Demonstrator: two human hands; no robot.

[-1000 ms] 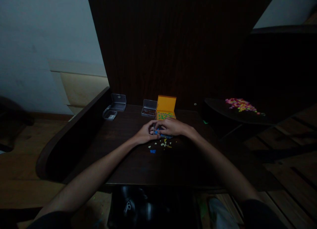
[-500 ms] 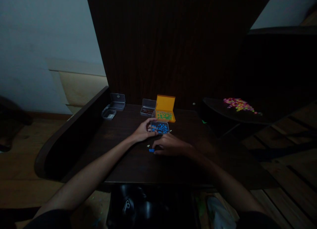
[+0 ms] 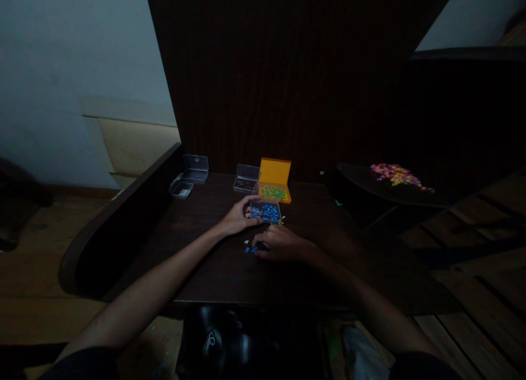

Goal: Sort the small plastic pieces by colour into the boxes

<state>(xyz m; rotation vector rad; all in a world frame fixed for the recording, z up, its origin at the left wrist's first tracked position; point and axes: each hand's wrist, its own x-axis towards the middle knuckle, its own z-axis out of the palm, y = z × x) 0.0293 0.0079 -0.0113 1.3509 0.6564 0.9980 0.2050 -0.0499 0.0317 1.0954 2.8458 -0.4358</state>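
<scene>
My left hand (image 3: 240, 215) curls round the left side of a small clear plastic box (image 3: 281, 213), thumb at the front edge and fingers at the back. Many small flat blue pieces (image 3: 268, 212) lie inside it. Closer to me, my right hand (image 3: 281, 243) rests low over the dark table with its fingers bent in a pinch. At its fingertips is a small blue piece (image 3: 255, 249). Another blue piece (image 3: 247, 249) lies just left of it, and a pale bit (image 3: 246, 242) sits slightly farther away. Yellow bits (image 3: 281, 223) partly show behind the knuckles.
An open orange box (image 3: 274, 171) with green pieces stands behind the clear box. Beside it is an open clear case (image 3: 246, 184) of brown pieces. Another open clear case (image 3: 194, 174) sits far left. A colourful heap of small pieces (image 3: 396, 175) lies on the right ledge.
The blue pieces by my right fingertips, bunched before, are now spread apart. My right hand has shifted slightly, and yellow bits show behind it. My left hand stays on the box.
</scene>
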